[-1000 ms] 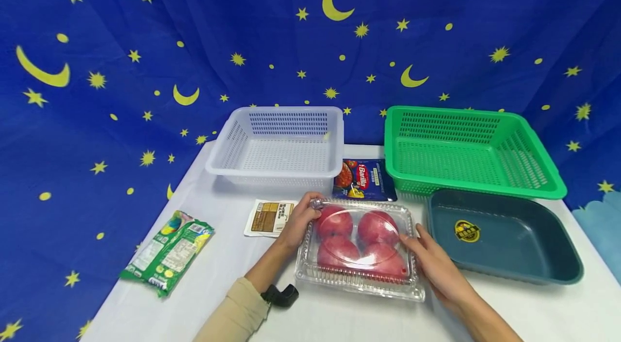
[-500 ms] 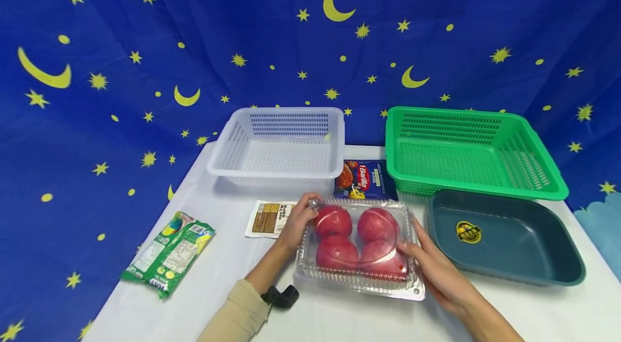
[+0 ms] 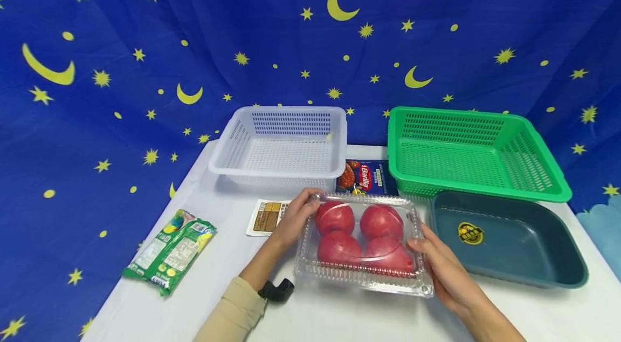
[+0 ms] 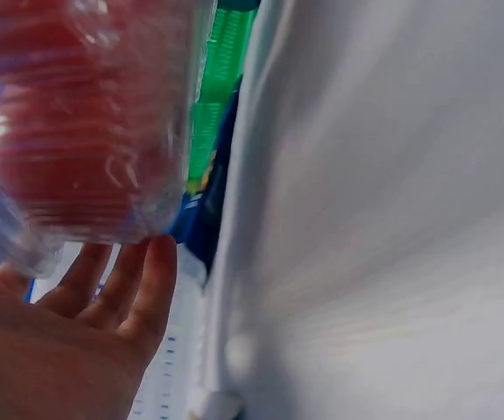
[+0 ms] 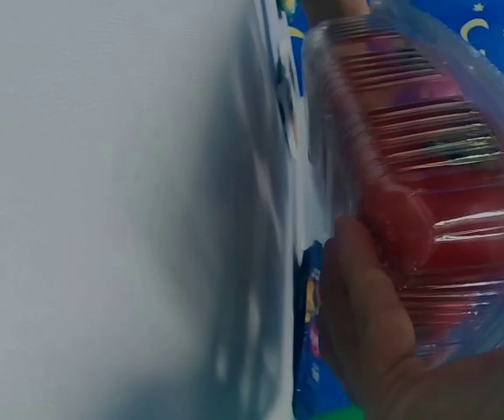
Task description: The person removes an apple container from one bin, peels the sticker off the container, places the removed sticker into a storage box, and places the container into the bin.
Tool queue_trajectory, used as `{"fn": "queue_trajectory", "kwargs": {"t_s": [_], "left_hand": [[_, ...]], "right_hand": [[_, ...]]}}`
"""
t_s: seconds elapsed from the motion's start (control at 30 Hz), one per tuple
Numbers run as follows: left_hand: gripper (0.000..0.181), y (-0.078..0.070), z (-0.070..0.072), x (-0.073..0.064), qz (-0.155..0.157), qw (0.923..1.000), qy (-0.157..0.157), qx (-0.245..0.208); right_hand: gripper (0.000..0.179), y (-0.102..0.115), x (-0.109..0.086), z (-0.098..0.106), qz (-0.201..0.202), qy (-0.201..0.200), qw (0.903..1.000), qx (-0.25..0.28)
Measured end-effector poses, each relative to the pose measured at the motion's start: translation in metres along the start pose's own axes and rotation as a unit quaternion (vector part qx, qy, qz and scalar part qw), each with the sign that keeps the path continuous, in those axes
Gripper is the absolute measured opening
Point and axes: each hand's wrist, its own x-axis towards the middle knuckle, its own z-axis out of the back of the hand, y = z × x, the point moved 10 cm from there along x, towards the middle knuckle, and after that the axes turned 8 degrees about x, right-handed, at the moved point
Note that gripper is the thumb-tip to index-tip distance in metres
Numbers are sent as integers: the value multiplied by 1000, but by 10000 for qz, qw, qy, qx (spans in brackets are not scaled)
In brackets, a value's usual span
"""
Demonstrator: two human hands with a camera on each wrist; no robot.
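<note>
Between my hands is a clear plastic clamshell box (image 3: 359,276) with several round red fruits (image 3: 339,247) inside; their exact kind is unclear. My left hand (image 3: 291,223) grips the box's left side near its far corner. My right hand (image 3: 443,269) holds the right side, thumb on the edge. In the left wrist view, the left hand's fingers (image 4: 151,289) reach under the box. The right wrist view has the right hand (image 5: 366,324) under and along the wall, with the box raised off the white tabletop.
Behind the box stand a white basket (image 3: 276,173) and a green basket (image 3: 477,191). A dark teal basin (image 3: 514,247) is to the right. A blue Barilla packet (image 3: 375,177) lies between the baskets. Left are a brown-and-white packet (image 3: 267,218) and a green bag (image 3: 172,250).
The box has risen slightly and shifted a little right, both hands moving with it. My right thumb now sits nearer the box's edge. The view has shifted slightly.
</note>
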Motion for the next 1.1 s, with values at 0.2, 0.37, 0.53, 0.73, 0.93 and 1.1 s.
{"fn": "queue_trajectory", "kwargs": {"t_s": [0.2, 0.37, 0.53, 0.73, 0.93, 1.1], "left_hand": [[40, -20, 4, 3, -455, 9985, 260, 158], [41, -34, 15, 5, -795, 9966, 188, 110], [40, -40, 31, 6, -960, 9953, -121, 44], [32, -35, 58, 6, -887, 9921, -873, -142], [23, -12, 92, 9, -644, 9791, -1903, 311], [19, 13, 119, 7, -314, 9558, -2787, 881]], "right_hand": [[70, 12, -2, 3, -9, -116, 9998, -140], [70, 25, -1, -1, 126, 17, 9997, -193], [69, 36, 1, -7, 267, 225, 9993, -94], [69, 43, 7, -10, 315, -26, 9992, -255], [68, 53, 12, -17, 427, 66, 9989, -207], [68, 62, 22, -24, 520, 232, 9983, -91]]}}
